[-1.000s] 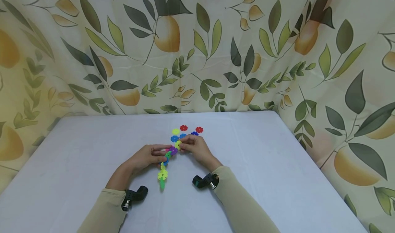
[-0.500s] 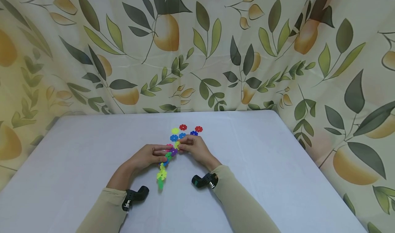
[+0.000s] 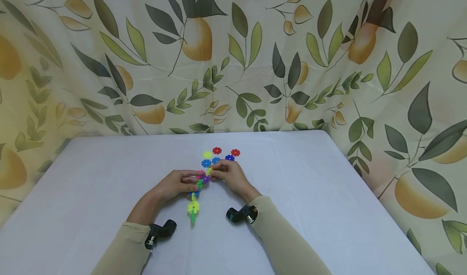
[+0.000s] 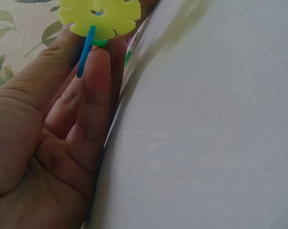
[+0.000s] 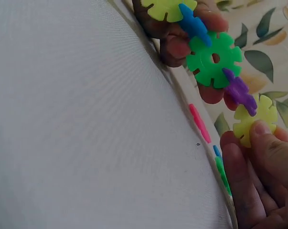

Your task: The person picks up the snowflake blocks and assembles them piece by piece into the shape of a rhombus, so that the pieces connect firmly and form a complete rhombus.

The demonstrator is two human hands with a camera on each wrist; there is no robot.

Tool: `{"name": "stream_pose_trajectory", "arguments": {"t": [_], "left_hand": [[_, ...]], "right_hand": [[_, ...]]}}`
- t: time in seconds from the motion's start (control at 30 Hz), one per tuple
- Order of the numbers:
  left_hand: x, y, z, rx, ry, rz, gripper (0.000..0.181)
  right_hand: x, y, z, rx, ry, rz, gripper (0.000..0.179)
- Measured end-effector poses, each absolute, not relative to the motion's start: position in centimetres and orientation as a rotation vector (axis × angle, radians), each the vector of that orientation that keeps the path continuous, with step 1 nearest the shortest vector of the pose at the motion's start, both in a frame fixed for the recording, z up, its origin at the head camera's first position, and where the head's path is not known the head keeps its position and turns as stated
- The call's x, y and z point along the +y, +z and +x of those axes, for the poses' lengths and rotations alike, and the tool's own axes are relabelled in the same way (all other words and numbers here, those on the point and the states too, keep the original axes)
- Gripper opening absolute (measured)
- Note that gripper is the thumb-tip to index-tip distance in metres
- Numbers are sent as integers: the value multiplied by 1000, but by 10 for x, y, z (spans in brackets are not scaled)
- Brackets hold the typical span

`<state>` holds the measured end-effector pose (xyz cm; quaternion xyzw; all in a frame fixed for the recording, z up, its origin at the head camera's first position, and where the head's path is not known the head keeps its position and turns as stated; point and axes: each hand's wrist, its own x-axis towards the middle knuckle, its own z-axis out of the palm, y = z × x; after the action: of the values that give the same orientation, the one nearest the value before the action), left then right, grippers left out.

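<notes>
A chain of notched plastic discs, slotted edge to edge, runs between both hands in the head view. My left hand [image 3: 173, 186] grips it around the blue disc [image 5: 194, 25] and green disc [image 5: 214, 59]. Its near end hangs toward me, with a yellow disc [image 3: 193, 207] and a green disc [image 3: 193, 218] at the tip. Thumb and fingers of my right hand [image 3: 233, 178] pinch another yellow disc [image 5: 256, 117] at the far end, where it meets a purple disc [image 5: 240, 92]. In the left wrist view a yellow disc [image 4: 101, 16] projects past the fingertips.
Beyond the hands, loose discs lie on the white-covered table [image 3: 292, 206]: red [image 3: 217, 150], another red [image 3: 235, 152], yellow [image 3: 207, 154], blue [image 3: 206, 163] and dark blue [image 3: 230, 158]. A pink disc [image 5: 199, 123] lies under the chain. A leaf-patterned curtain [image 3: 240, 84] stands behind.
The yellow disc in the right hand has turned from face-on toward edge-on. The chain's near end has swung slightly left and back. Both hands keep nearly the same place.
</notes>
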<state>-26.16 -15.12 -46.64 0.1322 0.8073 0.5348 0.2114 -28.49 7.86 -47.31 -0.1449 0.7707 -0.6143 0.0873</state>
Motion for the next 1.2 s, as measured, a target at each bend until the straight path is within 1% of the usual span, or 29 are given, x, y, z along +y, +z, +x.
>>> {"name": "stream_pose_trajectory", "arguments": {"t": [0.23,0.37,0.57,0.9,1.2], "left_hand": [[-154,-464,-261,2225,1484,413,56],[-153,-459,-260,2274,1422,383,58],[-156,-455,-260,2345,1357,341,54],[-158,-458,-263,2290,1414,412,54],[-155,-461,-263,2308,1432,305,50]], "right_hand": [[79,-471,-283,2397,-1745,-413,14],[79,-471,-283,2402,-1737,-419,15],[76,-471,-280,2375,-1762,-455,16],[66,-471,-275,2319,-1781,-508,16],[62,-470,-272,2379,-1714,-566,16]]}}
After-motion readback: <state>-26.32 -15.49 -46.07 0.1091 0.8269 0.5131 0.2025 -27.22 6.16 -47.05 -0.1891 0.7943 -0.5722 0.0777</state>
